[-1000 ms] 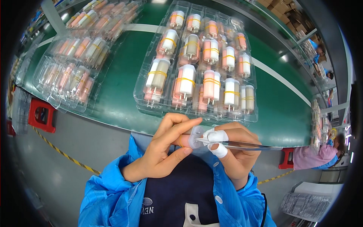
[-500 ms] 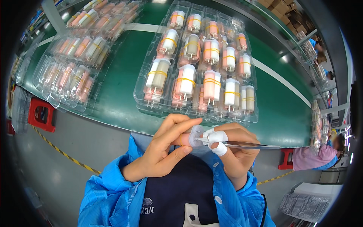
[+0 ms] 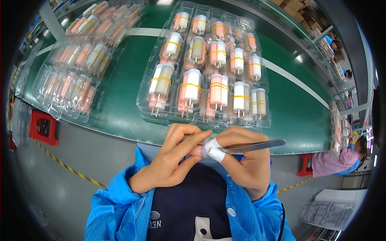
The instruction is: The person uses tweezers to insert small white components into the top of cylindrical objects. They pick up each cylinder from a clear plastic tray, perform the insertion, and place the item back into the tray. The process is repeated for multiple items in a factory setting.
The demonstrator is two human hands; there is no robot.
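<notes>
My left hand (image 3: 171, 156) is closed around a small bundle of cylinders (image 3: 197, 151), mostly hidden by the fingers; a pink one shows at the bundle's right end. My right hand (image 3: 251, 162), with white coverings on its fingertips, pinches metal tweezers (image 3: 263, 145). Their flat end points right, while their tips are hidden behind the fingers at the bundle's end. Both hands meet in front of the table edge. Beyond them, a clear plastic tray (image 3: 142, 105) holds several banded bundles of pink, white and grey cylinders (image 3: 191, 86) with metal prongs.
More clear trays of cylinders (image 3: 66, 86) lie on the green table (image 3: 120, 80) to the left. Red stools (image 3: 43, 127) stand at the floor on both sides. At the right, a person in pink and blue (image 3: 335, 164) sits near stacked trays (image 3: 327, 213).
My right fingers have drawn together against the bundle's end, covering the tweezer tips. The tweezers' flat end has swung upward. The tray appears slightly further left in view.
</notes>
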